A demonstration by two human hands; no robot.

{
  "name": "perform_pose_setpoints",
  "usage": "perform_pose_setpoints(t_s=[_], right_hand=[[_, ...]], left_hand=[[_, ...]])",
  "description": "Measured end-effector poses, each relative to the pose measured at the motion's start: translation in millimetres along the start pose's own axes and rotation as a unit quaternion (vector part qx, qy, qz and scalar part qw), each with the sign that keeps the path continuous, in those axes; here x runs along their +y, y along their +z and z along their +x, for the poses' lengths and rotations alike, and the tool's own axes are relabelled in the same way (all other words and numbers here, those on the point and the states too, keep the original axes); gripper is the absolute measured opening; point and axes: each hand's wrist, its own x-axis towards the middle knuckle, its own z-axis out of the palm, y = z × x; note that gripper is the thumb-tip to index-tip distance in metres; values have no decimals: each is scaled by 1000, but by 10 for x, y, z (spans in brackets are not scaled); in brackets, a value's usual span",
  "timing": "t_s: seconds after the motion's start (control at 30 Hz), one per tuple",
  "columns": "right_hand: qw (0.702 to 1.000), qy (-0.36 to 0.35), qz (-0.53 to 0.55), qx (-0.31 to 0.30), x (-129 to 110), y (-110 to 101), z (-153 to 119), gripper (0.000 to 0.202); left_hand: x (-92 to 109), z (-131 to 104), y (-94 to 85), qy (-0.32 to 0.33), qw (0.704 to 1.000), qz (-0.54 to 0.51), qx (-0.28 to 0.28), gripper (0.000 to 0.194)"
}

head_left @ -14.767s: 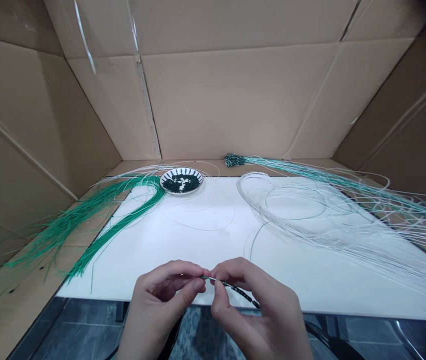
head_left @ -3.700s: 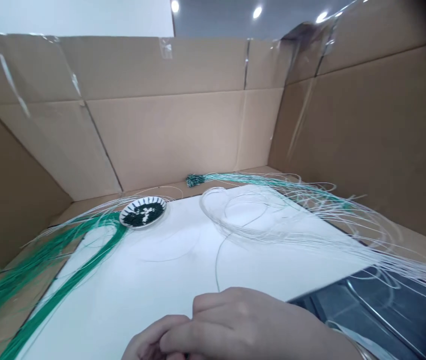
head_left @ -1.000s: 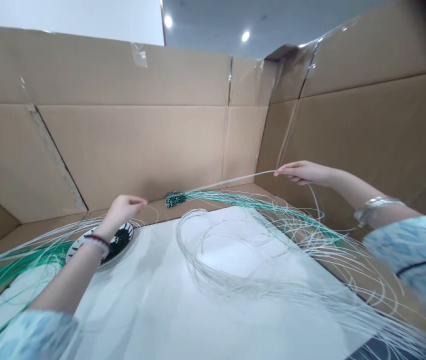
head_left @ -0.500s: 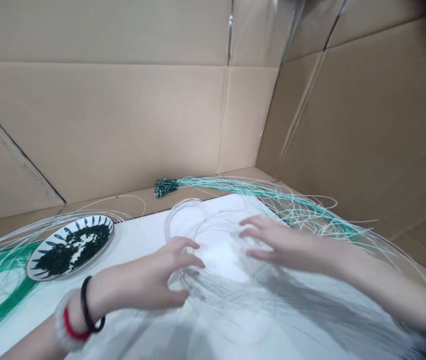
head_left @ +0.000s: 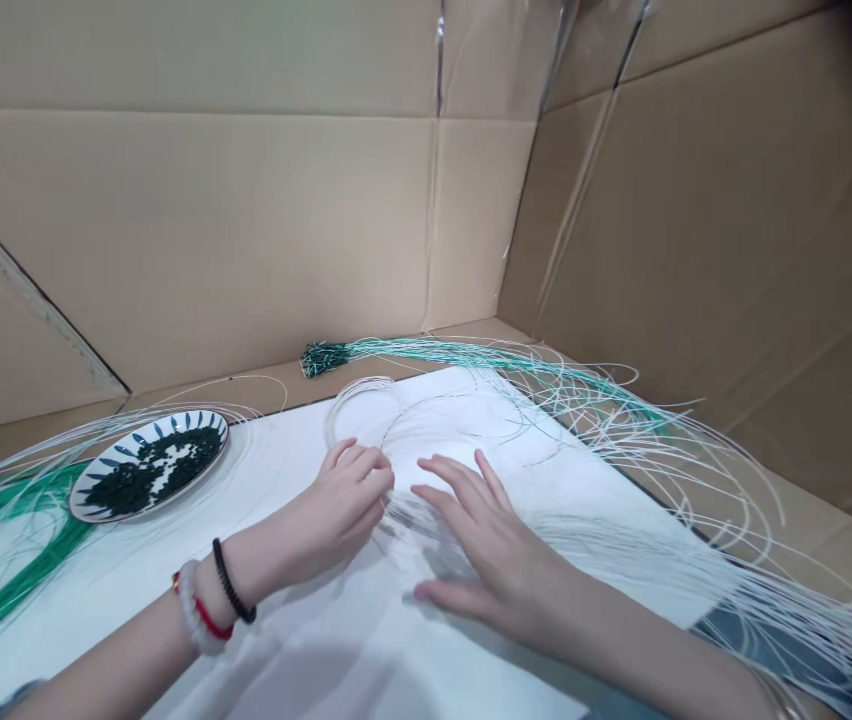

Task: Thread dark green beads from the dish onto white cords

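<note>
A loose bundle of thin pale strands [head_left: 583, 530] runs across the white sheet from the middle to the lower right. At its left end, my left hand [head_left: 347, 500] is closed with the fingers curled round the gathered strands; the fingertips are partly hidden. My right hand [head_left: 478, 545] is open, its fingers spread and pointing left, just right of my left hand, over the strands. Whether it touches them I cannot tell. Behind my hands, other pale strands form a loop [head_left: 358, 388] on the white sheet [head_left: 298, 660].
On the left stands an oval plate [head_left: 88, 490] with small dark green pieces [head_left: 126, 487], beside green strands [head_left: 28, 575]. A green-and-white strand bundle with a dark knotted end [head_left: 325, 357] lies along the back. Cardboard walls [head_left: 246, 230] enclose the back and right.
My left hand has closed at the strands' end. My right hand has moved left and toward me, still open. The pale strands now lie straighter toward the right. The view has shifted slightly.
</note>
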Motion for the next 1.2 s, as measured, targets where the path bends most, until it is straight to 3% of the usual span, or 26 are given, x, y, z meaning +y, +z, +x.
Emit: perform_pose_setpoints(t_s=[0.07,0.13,0.17,0.33,0.5,0.67,0.83,1.0,1.1,1.2], right_hand=[[998,13,-1,66,25,20,175,45],[994,29,4,106,106,-101,367,16],[992,38,13,119,163,-209,460,12],[969,124,64,203,451,-969,872,19],[931,159,64,322,511,-1789,1258,25],[894,172,42,412,340,-2627,1455,25],[876,171,-20,450,153,-3260,1225,29],[866,175,-122,452,221,-3521,808,29],[860,197,-184,433,340,-3497,676,29],[861,242,-230,383,437,-3379,620,27]], left_hand=[[-5,125,-99,1,999,-34,14,24],[-26,262,-229,-5,997,-68,34,25],[-38,329,-307,-11,995,-85,48,26],[-52,667,-766,-40,976,-159,140,22],[-36,1000,-1121,-41,955,-201,214,22],[-169,1188,-1212,-50,933,-233,269,28],[-111,1249,-1272,-32,907,-253,335,28],[71,1060,-1467,-35,909,-284,303,39],[-44,794,-1543,-65,911,-277,300,40],[-264,471,-1480,-109,920,-245,287,41]])
